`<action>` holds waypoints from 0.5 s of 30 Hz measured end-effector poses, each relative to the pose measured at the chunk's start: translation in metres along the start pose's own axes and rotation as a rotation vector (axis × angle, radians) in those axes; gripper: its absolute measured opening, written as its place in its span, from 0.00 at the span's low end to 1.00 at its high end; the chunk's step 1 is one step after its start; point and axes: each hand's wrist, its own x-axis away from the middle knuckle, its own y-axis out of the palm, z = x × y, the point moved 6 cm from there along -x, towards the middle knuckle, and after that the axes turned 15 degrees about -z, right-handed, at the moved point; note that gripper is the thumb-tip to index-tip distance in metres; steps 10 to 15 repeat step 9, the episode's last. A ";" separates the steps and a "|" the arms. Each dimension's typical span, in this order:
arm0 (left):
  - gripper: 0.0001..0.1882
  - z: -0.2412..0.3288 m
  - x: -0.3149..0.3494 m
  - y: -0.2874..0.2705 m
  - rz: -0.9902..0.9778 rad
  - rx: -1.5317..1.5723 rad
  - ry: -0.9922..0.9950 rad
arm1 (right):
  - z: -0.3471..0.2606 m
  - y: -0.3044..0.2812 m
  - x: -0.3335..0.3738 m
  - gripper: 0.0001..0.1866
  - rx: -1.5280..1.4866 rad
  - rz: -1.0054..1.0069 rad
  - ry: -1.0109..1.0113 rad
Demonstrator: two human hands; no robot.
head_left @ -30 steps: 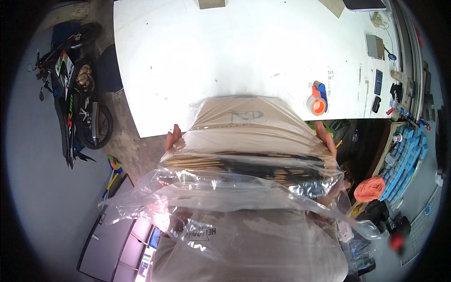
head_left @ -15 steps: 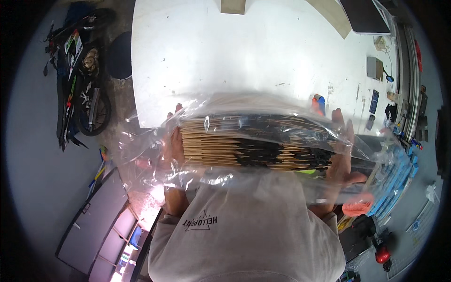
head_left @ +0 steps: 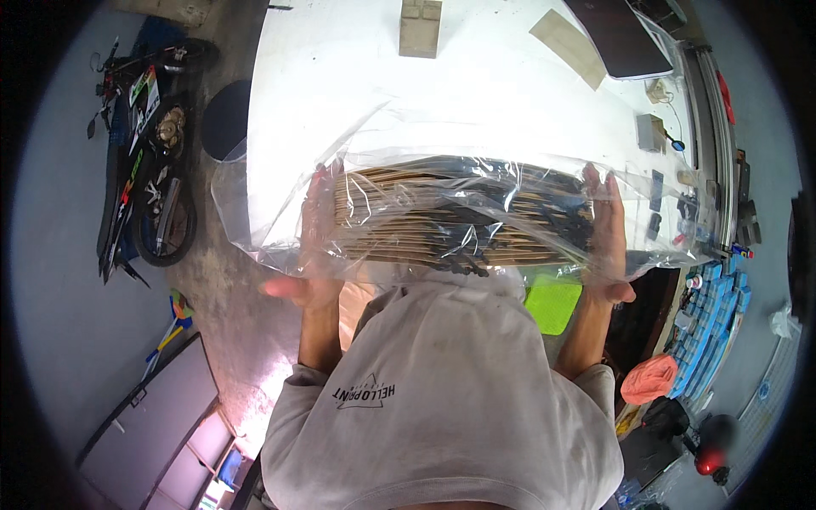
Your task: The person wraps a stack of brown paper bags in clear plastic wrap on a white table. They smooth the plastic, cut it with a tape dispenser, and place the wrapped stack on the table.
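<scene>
A thick stack of brown card pieces with black printed areas (head_left: 387, 223) spans the space in front of me, edges facing up. Loose clear plastic film, like a large bag (head_left: 231, 204), covers it and spreads past both ends. My left hand (head_left: 320, 228) presses the stack's left end, fingers straight and thumb sticking out to the left. At the right end my right hand (head_left: 607, 223) presses inward with its palm. Between them the two hands hold the stack. Plastic overlaps the fingers of both; whether they are inside or outside the film I cannot tell.
Beyond the stack lies a white table (head_left: 340, 76) with a brown block (head_left: 420, 30), a flat brown piece (head_left: 568, 49), a dark-topped device (head_left: 616, 36) and a small grey box (head_left: 651, 133). A bright green surface (head_left: 552, 304) shows below. At left stand a black round stool (head_left: 226, 119) and a motorbike (head_left: 140, 166).
Both hands have moved the wrapped stack away from my body, farther over the table. More of the green surface and my forearms now shows.
</scene>
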 end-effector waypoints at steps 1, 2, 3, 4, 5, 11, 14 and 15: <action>0.79 0.002 -0.002 0.003 -0.022 -0.015 0.021 | 0.017 -0.007 0.003 0.85 -0.195 0.127 -0.058; 0.80 0.003 -0.004 0.006 -0.044 -0.029 0.042 | 0.034 -0.014 0.008 0.85 -0.391 0.254 -0.145; 0.78 0.005 -0.002 0.008 -0.041 -0.108 0.020 | 0.039 -0.014 0.004 0.84 -0.574 0.365 -0.246; 0.76 0.007 0.000 0.011 -0.037 -0.186 -0.003 | 0.025 -0.011 -0.001 0.85 -0.262 0.172 -0.161; 0.74 0.010 0.001 0.013 -0.034 -0.265 -0.025 | 0.013 -0.002 -0.006 0.85 0.050 -0.017 -0.070; 0.69 0.018 -0.004 0.014 -0.036 -0.494 -0.044 | -0.012 -0.002 -0.005 0.84 0.074 -0.117 -0.201; 0.69 0.018 -0.004 0.014 -0.036 -0.494 -0.044 | -0.012 -0.002 -0.005 0.84 0.074 -0.117 -0.201; 0.69 0.018 -0.004 0.014 -0.036 -0.494 -0.044 | -0.012 -0.002 -0.005 0.84 0.074 -0.117 -0.201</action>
